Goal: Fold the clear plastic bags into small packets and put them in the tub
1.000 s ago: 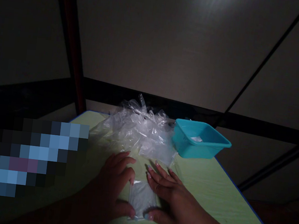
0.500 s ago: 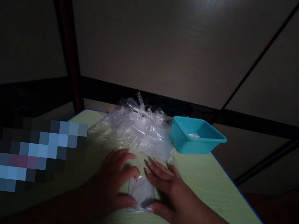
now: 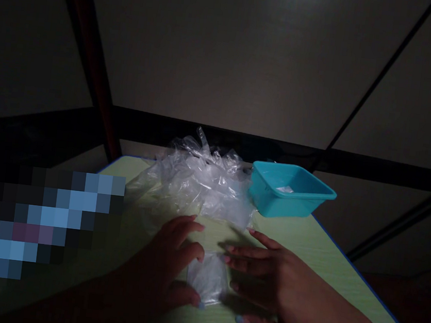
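Observation:
A small folded piece of clear plastic point(image 3: 208, 277) lies flat on the pale green table near its front. My left hand point(image 3: 172, 265) is at its left side, fingers curved and apart, with the thumb and a fingertip at the plastic's left edge. To the right, my right hand point(image 3: 272, 282) has its fingers spread, the fingertips close to the plastic's right edge and the thumb off it. Behind both hands sits a loose heap of crumpled clear plastic bags point(image 3: 205, 181).
A turquoise basin point(image 3: 284, 205) with a small whitish item inside stands at the back right of the table point(image 3: 326, 278). Cabinet-like panels point(image 3: 231, 54) rise behind. A pixelated patch covers the left side.
My right hand has moved right and lifted off the folded plastic, its fingers more spread. My left hand has shifted slightly right. The view has tilted a little.

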A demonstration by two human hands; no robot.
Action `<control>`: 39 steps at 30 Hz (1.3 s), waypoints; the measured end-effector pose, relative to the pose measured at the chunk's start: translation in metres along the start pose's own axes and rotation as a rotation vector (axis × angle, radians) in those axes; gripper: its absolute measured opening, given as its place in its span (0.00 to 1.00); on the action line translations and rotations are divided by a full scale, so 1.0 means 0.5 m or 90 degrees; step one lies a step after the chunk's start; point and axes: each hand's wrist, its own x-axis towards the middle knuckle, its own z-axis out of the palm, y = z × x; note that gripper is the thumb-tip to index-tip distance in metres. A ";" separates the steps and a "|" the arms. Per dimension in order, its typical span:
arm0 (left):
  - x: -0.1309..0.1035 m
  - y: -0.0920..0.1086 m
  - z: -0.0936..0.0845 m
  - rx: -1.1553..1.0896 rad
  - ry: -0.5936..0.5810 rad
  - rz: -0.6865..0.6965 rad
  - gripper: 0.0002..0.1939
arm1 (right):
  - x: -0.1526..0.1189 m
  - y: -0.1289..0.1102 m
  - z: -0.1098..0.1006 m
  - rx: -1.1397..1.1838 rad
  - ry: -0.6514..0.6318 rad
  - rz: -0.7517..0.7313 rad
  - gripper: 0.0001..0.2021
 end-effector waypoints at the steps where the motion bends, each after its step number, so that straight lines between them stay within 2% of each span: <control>1: -0.001 0.001 -0.003 -0.009 -0.015 0.038 0.20 | -0.001 -0.001 0.002 -0.003 0.004 -0.002 0.15; 3: -0.004 0.000 -0.010 -0.032 -0.063 0.131 0.20 | -0.004 -0.001 0.004 -0.006 0.008 -0.005 0.15; 6: -0.007 -0.004 -0.014 -0.050 -0.126 0.236 0.25 | -0.005 0.001 0.004 -0.005 0.002 -0.019 0.15; 9: -0.004 -0.006 -0.015 -0.045 -0.142 0.249 0.28 | -0.004 0.000 0.001 -0.026 -0.015 -0.030 0.15; 13: 0.004 -0.002 -0.023 -0.017 -0.217 0.240 0.27 | -0.005 -0.003 0.000 -0.061 -0.050 -0.006 0.15; 18: 0.004 -0.001 -0.029 -0.006 -0.250 0.241 0.26 | -0.008 0.003 0.005 -0.082 -0.050 0.024 0.15; 27: 0.002 0.014 -0.037 -0.054 -0.233 0.186 0.30 | -0.010 0.009 -0.001 -0.075 -0.068 0.033 0.17; 31: -0.008 0.015 -0.005 -0.086 -0.127 0.136 0.30 | -0.006 0.011 0.000 -0.051 -0.040 -0.001 0.16; 33: -0.010 0.013 0.012 -0.106 -0.091 0.100 0.26 | -0.003 0.015 0.002 -0.048 -0.032 -0.016 0.16; 36: -0.009 0.009 0.032 -0.145 -0.070 0.050 0.19 | 0.000 0.017 0.005 -0.037 -0.033 -0.038 0.18; 39: -0.004 0.004 0.048 -0.191 -0.065 0.005 0.17 | 0.006 0.011 0.002 -0.018 -0.054 -0.050 0.21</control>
